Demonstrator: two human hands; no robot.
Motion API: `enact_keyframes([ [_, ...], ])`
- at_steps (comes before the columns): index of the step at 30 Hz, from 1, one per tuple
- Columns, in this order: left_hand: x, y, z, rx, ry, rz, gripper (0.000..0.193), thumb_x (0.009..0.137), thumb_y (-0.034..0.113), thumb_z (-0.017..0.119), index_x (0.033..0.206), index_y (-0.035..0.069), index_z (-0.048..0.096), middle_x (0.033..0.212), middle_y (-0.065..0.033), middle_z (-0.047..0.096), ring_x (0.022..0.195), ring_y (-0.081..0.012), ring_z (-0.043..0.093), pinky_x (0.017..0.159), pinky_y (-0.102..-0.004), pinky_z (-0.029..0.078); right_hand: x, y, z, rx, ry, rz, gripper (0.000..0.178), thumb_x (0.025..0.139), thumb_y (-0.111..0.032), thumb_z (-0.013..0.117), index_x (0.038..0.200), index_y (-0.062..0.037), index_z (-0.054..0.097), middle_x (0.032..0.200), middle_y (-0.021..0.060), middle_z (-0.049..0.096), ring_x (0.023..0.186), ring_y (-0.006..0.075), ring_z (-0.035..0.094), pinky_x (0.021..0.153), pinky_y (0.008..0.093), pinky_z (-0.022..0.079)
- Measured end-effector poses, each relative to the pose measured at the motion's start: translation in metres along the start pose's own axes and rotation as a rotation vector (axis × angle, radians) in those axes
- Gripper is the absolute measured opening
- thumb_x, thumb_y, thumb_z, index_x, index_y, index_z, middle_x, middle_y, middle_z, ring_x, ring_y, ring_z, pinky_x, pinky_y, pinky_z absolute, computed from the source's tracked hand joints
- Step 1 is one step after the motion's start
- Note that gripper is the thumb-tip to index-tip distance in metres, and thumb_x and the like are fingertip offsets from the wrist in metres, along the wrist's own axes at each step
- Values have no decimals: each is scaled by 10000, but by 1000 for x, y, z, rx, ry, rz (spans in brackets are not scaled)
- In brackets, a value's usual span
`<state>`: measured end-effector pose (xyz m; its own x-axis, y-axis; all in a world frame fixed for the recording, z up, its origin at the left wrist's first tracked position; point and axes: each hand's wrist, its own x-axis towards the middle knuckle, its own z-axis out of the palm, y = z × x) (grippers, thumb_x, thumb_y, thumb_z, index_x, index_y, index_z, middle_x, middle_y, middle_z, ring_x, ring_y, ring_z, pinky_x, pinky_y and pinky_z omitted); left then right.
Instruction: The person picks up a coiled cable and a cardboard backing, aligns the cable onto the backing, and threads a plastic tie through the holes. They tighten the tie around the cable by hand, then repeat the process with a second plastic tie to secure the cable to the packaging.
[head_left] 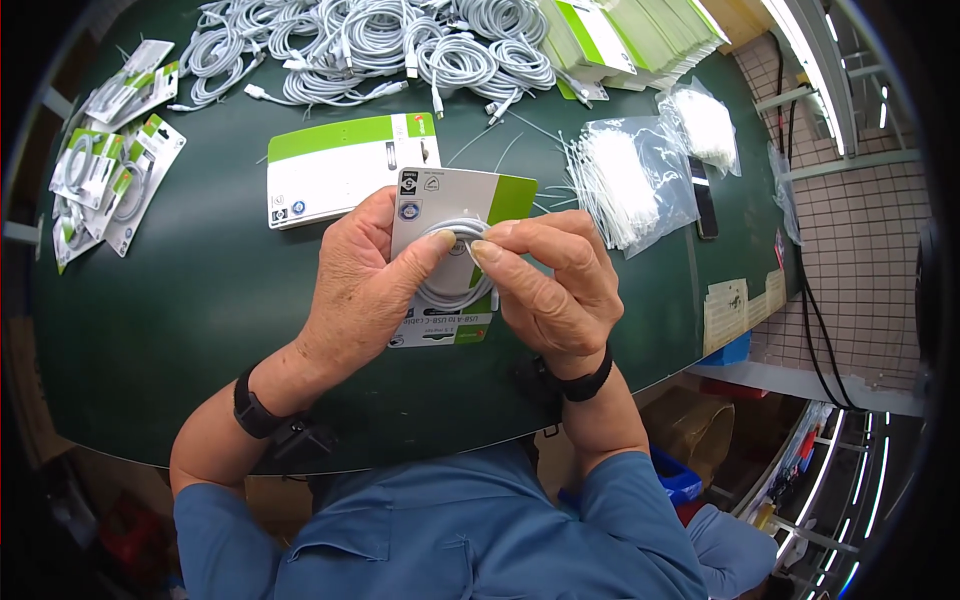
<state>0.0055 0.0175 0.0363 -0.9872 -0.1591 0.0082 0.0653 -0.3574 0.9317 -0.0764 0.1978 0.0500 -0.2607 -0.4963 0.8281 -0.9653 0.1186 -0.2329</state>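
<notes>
My left hand grips a white and green packaging card over the table. Its thumb presses a coiled white USB cable flat against the card's face. At the upper right of the coil, the thumb and index finger of my right hand are pinched together. Whatever lies between those fingertips is too small to make out. Just beyond my left hand rests a stack of similar flat cards. White cable ties spill out of a clear bag to the right of my hands.
Many coiled white cables are heaped along the far side of the green table. Carded cables lie piled at the left. More cards stand in rows at the far right. A dark phone lies beside the bagged ties.
</notes>
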Motion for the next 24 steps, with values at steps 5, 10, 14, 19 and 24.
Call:
enact_keyframes([
  [5,0,1,0,7,7,2,335,1016,55,673,1334,-34,617,1182,-100,747,1038,-121,705,922,-287,582,-1,1,0,-1,19,13,343,758,43,874,1072,-74,801,1023,84,748,847,244,700,676,320,574],
  [10,-1,2,0,25,4,27,332,1016,54,674,1330,-37,617,1182,-98,746,1045,-119,701,931,-285,577,-1,1,2,15,34,27,328,765,38,874,1065,-70,796,1011,92,763,836,244,701,673,321,573],
  [14,-2,3,0,54,-4,41,335,1016,54,675,1333,-37,616,1182,-95,745,1047,-118,698,935,-287,576,-1,1,3,15,32,28,318,771,27,876,1062,-74,796,1005,93,771,834,241,700,670,316,570],
  [19,-2,3,1,52,-6,47,336,1015,55,679,1334,-34,618,1182,-92,746,1048,-118,697,939,-290,576,-1,2,4,15,38,38,305,779,15,874,1058,-82,797,997,89,777,832,237,698,669,311,564],
  [24,-3,3,2,55,-3,33,331,1013,55,683,1328,-31,625,1180,-90,748,1048,-117,697,941,-291,576,0,1,4,11,31,49,299,783,16,871,1055,-85,799,991,88,778,833,237,697,673,311,563],
])
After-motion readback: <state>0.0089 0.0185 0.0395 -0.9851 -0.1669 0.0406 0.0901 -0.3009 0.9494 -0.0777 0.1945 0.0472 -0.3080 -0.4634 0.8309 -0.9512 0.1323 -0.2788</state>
